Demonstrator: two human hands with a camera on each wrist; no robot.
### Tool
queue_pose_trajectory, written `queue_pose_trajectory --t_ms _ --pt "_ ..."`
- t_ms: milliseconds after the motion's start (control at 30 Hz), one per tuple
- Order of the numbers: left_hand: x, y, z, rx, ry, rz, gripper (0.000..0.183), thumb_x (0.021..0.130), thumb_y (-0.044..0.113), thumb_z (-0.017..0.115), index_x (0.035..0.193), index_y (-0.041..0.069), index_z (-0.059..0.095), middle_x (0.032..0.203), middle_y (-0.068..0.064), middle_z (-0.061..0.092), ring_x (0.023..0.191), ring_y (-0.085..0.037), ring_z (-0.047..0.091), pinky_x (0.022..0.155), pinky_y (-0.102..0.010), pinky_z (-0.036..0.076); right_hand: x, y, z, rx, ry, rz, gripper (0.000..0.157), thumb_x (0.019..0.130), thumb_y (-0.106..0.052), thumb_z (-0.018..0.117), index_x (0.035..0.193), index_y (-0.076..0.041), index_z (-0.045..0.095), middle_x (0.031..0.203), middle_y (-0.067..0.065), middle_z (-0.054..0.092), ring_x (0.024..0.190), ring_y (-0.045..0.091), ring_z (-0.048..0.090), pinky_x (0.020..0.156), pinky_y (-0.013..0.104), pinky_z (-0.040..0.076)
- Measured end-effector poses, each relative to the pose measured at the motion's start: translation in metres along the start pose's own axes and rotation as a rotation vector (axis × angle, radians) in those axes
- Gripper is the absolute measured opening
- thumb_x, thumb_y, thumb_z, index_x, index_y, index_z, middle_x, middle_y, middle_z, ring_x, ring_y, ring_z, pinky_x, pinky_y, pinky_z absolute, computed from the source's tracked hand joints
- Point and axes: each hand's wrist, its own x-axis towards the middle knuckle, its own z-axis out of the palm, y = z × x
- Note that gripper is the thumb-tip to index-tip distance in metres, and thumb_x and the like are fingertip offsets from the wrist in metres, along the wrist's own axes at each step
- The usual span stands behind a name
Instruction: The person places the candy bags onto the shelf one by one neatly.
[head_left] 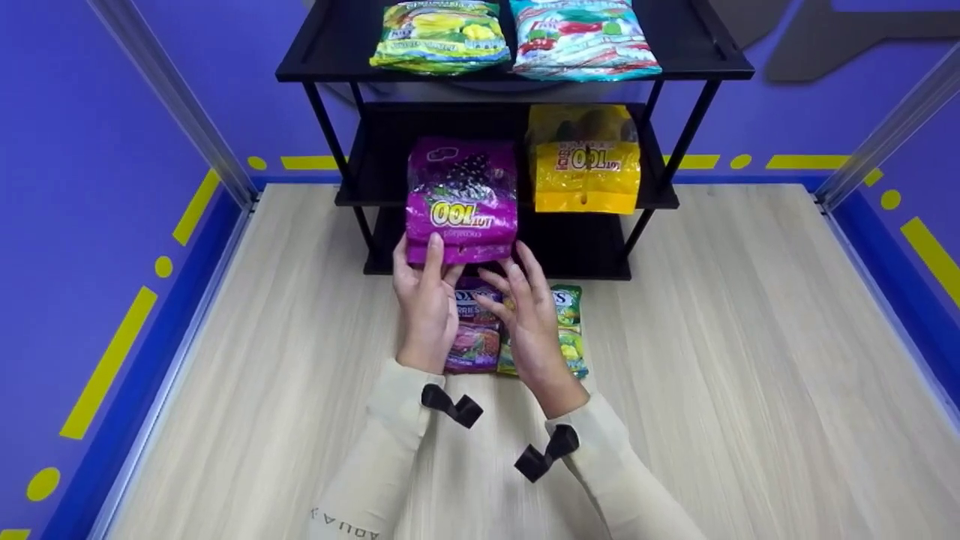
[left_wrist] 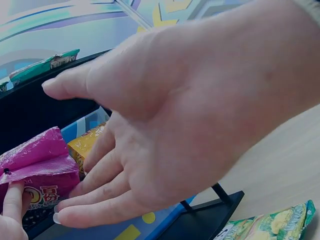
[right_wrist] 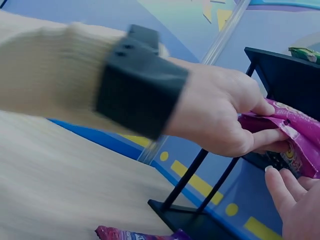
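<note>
A purple Lot 100 sweets bag [head_left: 463,180] lies tilted at the front left of the middle shelf, its sealed edge toward me. My left hand [head_left: 427,307] pinches that edge, thumb on top and fingers underneath; the right wrist view shows the same grip by the left hand [right_wrist: 220,115] on the bag [right_wrist: 302,127]. Close to the bag's near right corner is my right hand [head_left: 536,330], its fingers extended and spread. The left wrist view shows its open palm, with fingertips right beside the bag [left_wrist: 40,155].
A yellow Lot 100 bag [head_left: 589,176] stands to the right on the middle shelf [head_left: 367,169]. Above, the top shelf holds a yellow-green bag [head_left: 442,37] and a teal bag [head_left: 585,41]. Under my hands, a purple bag [head_left: 476,349] and a green bag [head_left: 571,330] lie on the table.
</note>
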Motion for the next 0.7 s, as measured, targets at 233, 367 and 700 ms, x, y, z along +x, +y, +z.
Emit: queue_pose_trajectory --t_ms 233,367,700 --pt "0.009 0.001 0.006 -0.001 0.016 -0.009 0.045 0.099 0.013 0.052 0.14 0.013 0.035 0.124 -0.009 0.053 0.101 -0.016 0.065 0.086 -0.03 0.058 -0.009 0.0 -0.002 -0.039 -0.049 -0.057 0.059 0.102 -0.037 0.046 0.154 -0.023 0.022 0.156 0.002 0.035 0.131 0.027 0.05 0.099 0.035 0.053" --pt "0.014 0.001 0.011 0.002 0.041 -0.011 0.046 0.098 0.013 0.054 0.14 0.012 0.035 0.123 -0.008 0.054 0.1 -0.016 0.065 0.089 -0.032 0.058 -0.009 -0.002 -0.001 -0.055 -0.091 -0.089 0.062 0.101 -0.039 0.048 0.154 -0.023 0.023 0.158 -0.001 0.031 0.134 0.027 0.047 0.102 0.038 0.051" --pt "0.026 -0.001 0.019 0.029 0.077 -0.011 0.045 0.096 0.013 0.058 0.136 0.01 0.037 0.123 -0.009 0.054 0.102 -0.017 0.062 0.095 -0.036 0.055 0.003 -0.007 -0.003 -0.109 -0.149 -0.084 0.046 0.104 -0.031 0.041 0.149 -0.021 0.037 0.157 -0.002 0.032 0.137 0.021 0.045 0.106 0.041 0.048"
